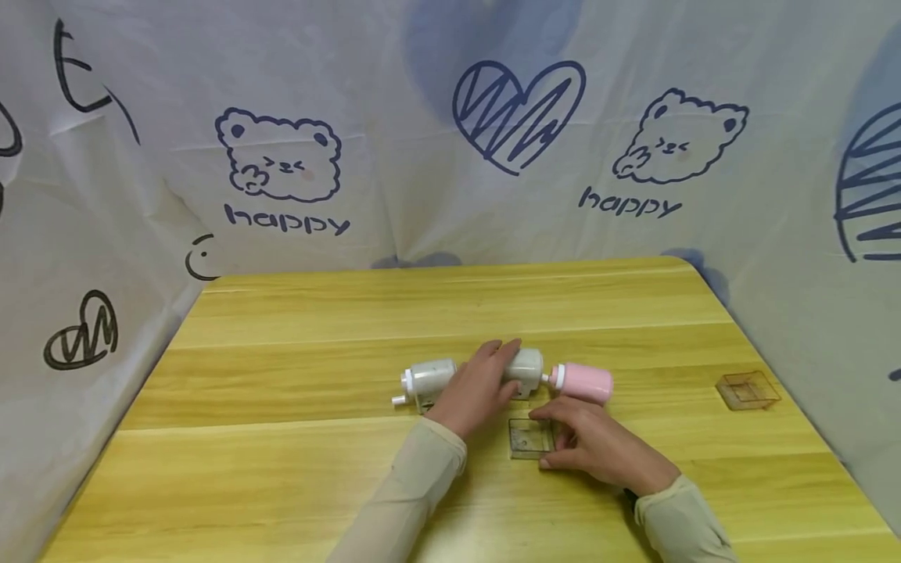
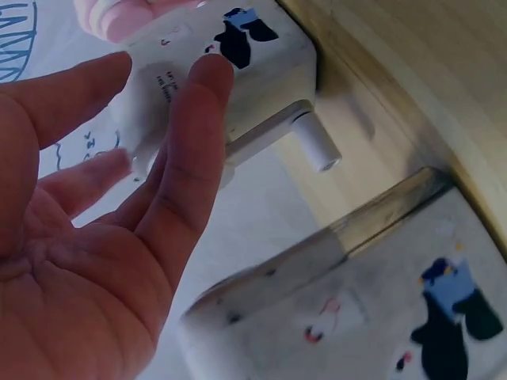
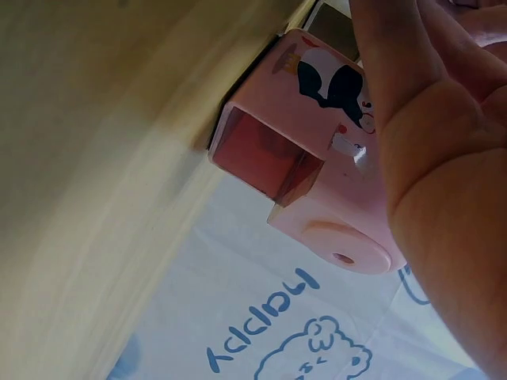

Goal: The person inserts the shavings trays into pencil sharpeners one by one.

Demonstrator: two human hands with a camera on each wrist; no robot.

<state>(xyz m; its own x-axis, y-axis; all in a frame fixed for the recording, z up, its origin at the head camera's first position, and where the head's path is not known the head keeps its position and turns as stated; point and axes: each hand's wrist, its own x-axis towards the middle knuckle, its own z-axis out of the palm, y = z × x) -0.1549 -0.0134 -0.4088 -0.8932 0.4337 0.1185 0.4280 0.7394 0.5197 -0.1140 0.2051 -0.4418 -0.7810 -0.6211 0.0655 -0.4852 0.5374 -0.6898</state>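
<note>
Three crank pencil sharpeners lie in a row mid-table. My left hand [image 1: 477, 391] grips the middle pale grey sharpener [image 1: 526, 371], its fingers over the top and its thumb at the near side. In the left wrist view that sharpener [image 2: 269, 67] shows a penguin-like print and a white crank. To its left lies another pale grey sharpener [image 1: 431, 378]. A pink sharpener [image 1: 590, 382] lies to the right, with a reddish hollow at its base in the right wrist view. My right hand [image 1: 598, 442] pinches a clear smoky drawer [image 1: 526, 440] in front of the row, between thumb and fingers.
A second clear, brownish drawer [image 1: 748, 391] sits near the right edge of the wooden table [image 1: 246, 485]. A white cloth [image 1: 408, 156] with drawn bears and hearts hangs behind and along the sides.
</note>
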